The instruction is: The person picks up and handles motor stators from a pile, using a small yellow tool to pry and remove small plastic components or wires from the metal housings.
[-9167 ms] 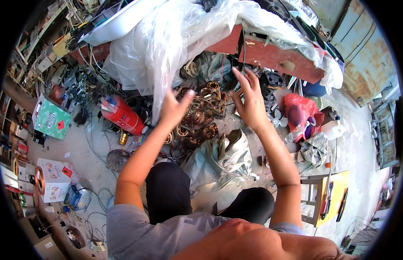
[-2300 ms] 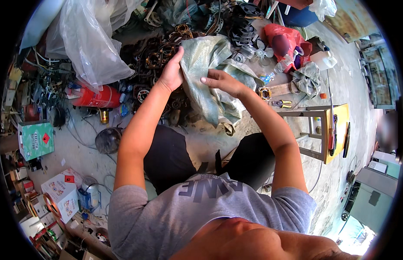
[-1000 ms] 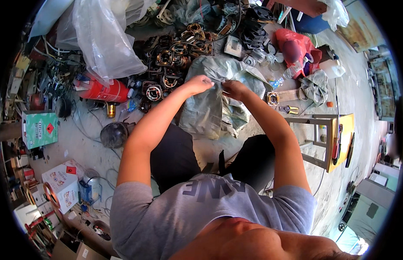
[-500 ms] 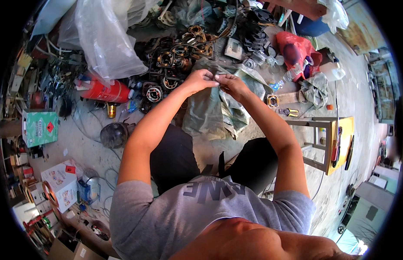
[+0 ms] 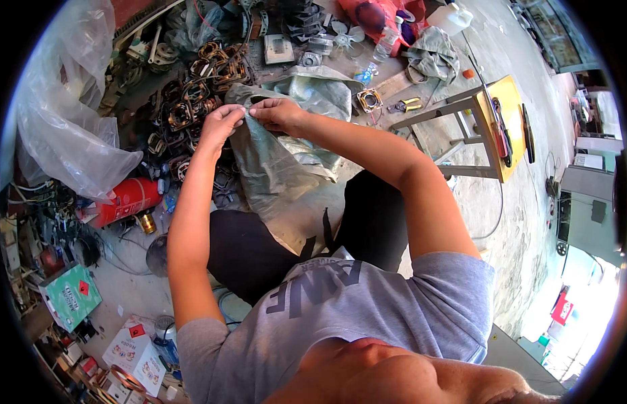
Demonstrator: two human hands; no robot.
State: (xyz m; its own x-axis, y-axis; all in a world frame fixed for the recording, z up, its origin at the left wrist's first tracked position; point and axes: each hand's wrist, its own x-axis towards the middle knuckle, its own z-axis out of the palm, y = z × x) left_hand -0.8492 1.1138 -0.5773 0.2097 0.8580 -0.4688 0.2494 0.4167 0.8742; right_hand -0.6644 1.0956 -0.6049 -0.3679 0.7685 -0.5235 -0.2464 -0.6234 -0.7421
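A: Grey-green woven sack, both hands on its top edge. Left hand pinches the rim from the left, right hand pinches it just beside, fingertips nearly touching.

B: Grip state?

A: Both clenched on the sack's rim, thumb against fingers. Can't tell if anything small sits between them.

B: Where's the sack relative to the hands?

A: Hangs below and toward the person from the pinch point, long axis running from the hands down to the knees. Its lower end rests on the concrete floor between the legs. Hands are level with each other, neither clearly nearer to the mouth.

B: Around it?

A: Pile of copper coil windings just beyond the left hand, touching the sack's far side. Red gas cylinder lying on its side to the left. Clear plastic sheet bunched further left. Stool with a yellow top to the right, well apart. Green box near the lower left.

B: Room?

A: Cluttered workshop floor, daylight, scrap everywhere.
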